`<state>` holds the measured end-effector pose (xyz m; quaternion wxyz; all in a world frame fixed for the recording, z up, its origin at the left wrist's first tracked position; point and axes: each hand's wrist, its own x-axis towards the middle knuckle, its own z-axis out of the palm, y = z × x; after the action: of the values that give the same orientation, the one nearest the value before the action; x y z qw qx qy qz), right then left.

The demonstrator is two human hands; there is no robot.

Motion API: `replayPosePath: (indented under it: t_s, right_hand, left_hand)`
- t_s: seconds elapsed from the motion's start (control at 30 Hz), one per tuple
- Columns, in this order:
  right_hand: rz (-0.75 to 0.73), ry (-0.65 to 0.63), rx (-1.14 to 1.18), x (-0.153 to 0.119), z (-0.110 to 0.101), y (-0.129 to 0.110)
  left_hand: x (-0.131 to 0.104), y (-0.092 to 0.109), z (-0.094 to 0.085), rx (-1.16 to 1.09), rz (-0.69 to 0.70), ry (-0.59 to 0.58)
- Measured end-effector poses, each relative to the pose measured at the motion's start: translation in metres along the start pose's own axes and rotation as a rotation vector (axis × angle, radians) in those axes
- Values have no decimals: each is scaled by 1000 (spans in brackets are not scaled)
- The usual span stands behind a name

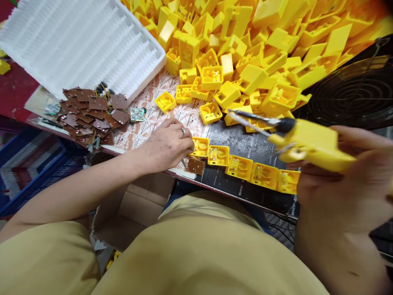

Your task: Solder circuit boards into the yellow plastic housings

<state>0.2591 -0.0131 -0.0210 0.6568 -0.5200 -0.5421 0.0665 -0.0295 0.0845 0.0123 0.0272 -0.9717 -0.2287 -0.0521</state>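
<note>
My right hand (344,176) is wrapped round a yellow soldering gun (316,141), slightly blurred, its thin metal tip pointing left above the bench. Below it, a row of open yellow plastic housings (239,167) runs along the bench's front edge, each with a round speaker grille inside. At the row's left end, my left hand (170,143) has its fingers bent and pressed together against the end housing (200,146); what they pinch is hidden. Just beneath those fingers lies a small brown circuit board (195,166), with thin wires near it.
A big heap of yellow housings (233,45) fills the back. Brown circuit boards (92,108) are piled at left, beside a white foam tray (86,45). A black fan (353,90) stands at right. Below the bench are a blue crate (33,168) and a cardboard box (135,205).
</note>
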Motion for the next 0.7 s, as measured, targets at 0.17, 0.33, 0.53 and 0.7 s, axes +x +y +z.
replayPosePath:
  t_s: [0.17,0.33,0.53,0.7]
  right_hand:
    - [94,-168,12,-15,7,-31]
    - [143,-195,-7,-14,-7,-30]
    - [202,-342,-230,-18,-6,-45]
    - [160,-391,-297,-17,-4,-51]
  left_hand:
    - [-4,2,-1,-120,-97,24]
    - [-9,1,10,-397,-410,136]
    - [-3,-1,11,-288,-370,128]
    - [-6,-1,11,-308,-402,135]
